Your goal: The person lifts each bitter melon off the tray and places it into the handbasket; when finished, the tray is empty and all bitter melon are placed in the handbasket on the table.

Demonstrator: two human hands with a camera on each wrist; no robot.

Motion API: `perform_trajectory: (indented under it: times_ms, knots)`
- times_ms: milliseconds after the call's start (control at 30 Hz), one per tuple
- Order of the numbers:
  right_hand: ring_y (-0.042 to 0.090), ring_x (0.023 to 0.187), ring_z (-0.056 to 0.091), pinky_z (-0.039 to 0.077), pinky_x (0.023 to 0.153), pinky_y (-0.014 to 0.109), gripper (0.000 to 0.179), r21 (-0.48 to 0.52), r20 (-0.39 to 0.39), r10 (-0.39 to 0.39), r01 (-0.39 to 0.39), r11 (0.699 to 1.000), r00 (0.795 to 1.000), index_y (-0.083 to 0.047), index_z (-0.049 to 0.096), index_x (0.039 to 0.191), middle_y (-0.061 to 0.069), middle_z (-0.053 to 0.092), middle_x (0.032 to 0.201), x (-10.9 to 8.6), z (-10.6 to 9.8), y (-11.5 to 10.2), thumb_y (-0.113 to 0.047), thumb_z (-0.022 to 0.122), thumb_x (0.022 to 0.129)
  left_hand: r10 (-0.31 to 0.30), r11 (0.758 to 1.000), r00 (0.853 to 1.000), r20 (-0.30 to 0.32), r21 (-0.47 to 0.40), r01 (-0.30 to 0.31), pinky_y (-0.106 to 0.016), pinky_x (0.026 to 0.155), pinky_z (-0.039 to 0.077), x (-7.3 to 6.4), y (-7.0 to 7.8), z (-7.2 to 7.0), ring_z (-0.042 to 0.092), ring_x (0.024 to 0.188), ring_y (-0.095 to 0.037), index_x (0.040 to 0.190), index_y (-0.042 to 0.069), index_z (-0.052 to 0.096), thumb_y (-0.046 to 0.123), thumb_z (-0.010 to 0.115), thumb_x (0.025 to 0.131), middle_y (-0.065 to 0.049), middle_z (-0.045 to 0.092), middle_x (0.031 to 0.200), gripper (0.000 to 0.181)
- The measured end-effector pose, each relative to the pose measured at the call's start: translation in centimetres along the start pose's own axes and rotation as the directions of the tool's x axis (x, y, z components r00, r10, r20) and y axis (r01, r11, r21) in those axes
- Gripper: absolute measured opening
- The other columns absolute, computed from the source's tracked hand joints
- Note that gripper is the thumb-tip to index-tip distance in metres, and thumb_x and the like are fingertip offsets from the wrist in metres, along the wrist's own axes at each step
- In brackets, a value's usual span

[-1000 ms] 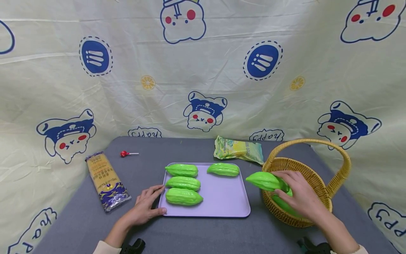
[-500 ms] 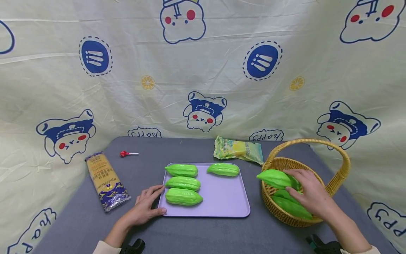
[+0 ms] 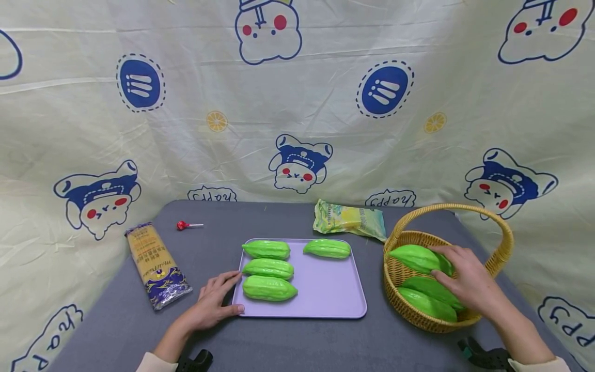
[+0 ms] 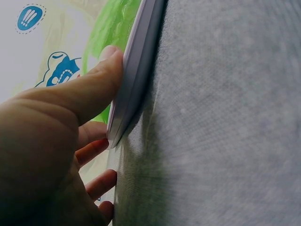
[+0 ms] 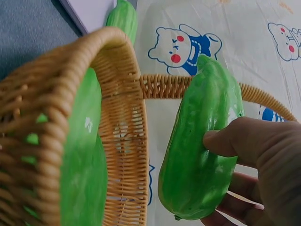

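My right hand (image 3: pixel 469 281) grips a green bitter melon (image 3: pixel 419 258) over the wicker basket (image 3: pixel 395 305); in the right wrist view the thumb lies across the held melon (image 5: pixel 202 150), with the other fingers behind it. Two more bitter melons lie in the basket, the nearer one (image 3: pixel 427 305) partly covering the other (image 3: pixel 429 288). My left hand (image 3: pixel 215 302) touches the left edge of a lilac tray (image 3: pixel 325 294), thumb (image 4: pixel 110 61) on its rim near the front corner. Three bitter melons are stacked in a column on the tray's left, and one (image 3: pixel 327 248) lies at its back right.
A yellow-and-blue noodle packet (image 3: pixel 158 266) lies left of the tray. Behind it is a red lollipop (image 3: pixel 183 225). A green-yellow packet (image 3: pixel 348 219) lies behind the tray. The basket's tall handle (image 3: pixel 504 237) arches over its right side. A printed cloth (image 3: pixel 297 93) hangs behind the table.
My right hand has carried the bitter melon rightward, from the basket's left rim to over its inside, uncovering the two melons there. The left hand and tray have stayed put.
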State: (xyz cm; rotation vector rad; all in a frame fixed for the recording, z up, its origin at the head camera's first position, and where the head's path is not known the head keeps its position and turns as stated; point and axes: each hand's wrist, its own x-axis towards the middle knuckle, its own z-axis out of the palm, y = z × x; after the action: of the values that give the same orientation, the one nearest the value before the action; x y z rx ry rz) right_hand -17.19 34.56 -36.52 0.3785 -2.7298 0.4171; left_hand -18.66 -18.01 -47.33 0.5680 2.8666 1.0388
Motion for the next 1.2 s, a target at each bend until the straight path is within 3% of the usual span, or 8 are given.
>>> perform_trajectory:
  times_ms: [467,767,1200]
  knots:
    - [0.047,0.105,0.047,0.039,0.082,0.061,0.049,-0.035,0.103,0.069,-0.066,0.997,0.992,0.002,0.054,0.125,0.031,0.055,0.116,0.7,-0.4,1.9,-0.014,0.068,0.082,-0.002,1.000,1.000,0.001,-0.005,0.002,-0.056,0.096,0.023,0.0,-0.1,0.1,0.032,0.126,-0.033,0.143,0.010,0.041,0.043,0.070,0.080,-0.008,0.037,0.147,0.077]
    - [0.050,0.106,0.047,0.038,0.083,0.062,0.049,-0.050,0.120,0.073,-0.067,0.996,0.990,0.002,0.054,0.124,0.032,0.054,0.119,1.4,-0.2,3.1,-0.015,0.070,0.081,-0.001,1.000,1.000,0.001,-0.010,0.002,-0.055,0.095,0.023,0.0,-0.1,0.1,0.032,0.126,-0.034,0.143,0.009,0.041,0.041,0.070,0.080,-0.008,0.037,0.147,0.076]
    - [0.054,0.110,0.043,0.036,0.086,0.064,0.050,-0.067,0.266,0.138,-0.125,0.990,0.954,0.004,0.053,0.125,0.034,0.050,0.125,2.4,0.3,4.8,-0.020,0.067,0.084,-0.003,1.000,1.000,-0.001,0.001,0.003,-0.054,0.095,0.024,0.0,-0.1,0.1,0.033,0.127,-0.034,0.143,0.009,0.041,0.042,0.070,0.080,-0.008,0.037,0.147,0.076]
